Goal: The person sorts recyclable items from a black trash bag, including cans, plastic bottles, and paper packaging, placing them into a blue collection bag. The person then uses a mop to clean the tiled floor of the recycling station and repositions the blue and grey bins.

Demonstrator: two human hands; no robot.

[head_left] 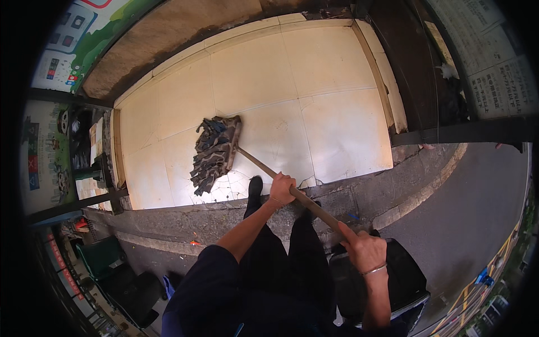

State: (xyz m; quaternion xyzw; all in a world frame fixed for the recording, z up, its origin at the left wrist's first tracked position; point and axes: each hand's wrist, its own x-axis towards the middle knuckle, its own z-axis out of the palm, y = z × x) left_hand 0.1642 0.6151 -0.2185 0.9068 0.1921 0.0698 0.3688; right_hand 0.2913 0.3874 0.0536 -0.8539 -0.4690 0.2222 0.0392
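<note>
Camouflage mop head [216, 153], brown handle [259, 164], cream tiles [342, 129], seemingly navy sleeve [210, 272]

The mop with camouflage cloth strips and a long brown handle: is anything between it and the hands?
Nothing visible: the bare left hand and bare right hand both wrap directly around the long brown mop handle.

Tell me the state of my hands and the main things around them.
Tiled surface: cracked along its near edge; wetness unclear.
Mop head: resting on the tiles, strips spread out.
Mop handle: slanted, gripped in two places.
Left hand: closed around the handle.
Right hand: closed around it, nearer its far end from the mop head.
</note>
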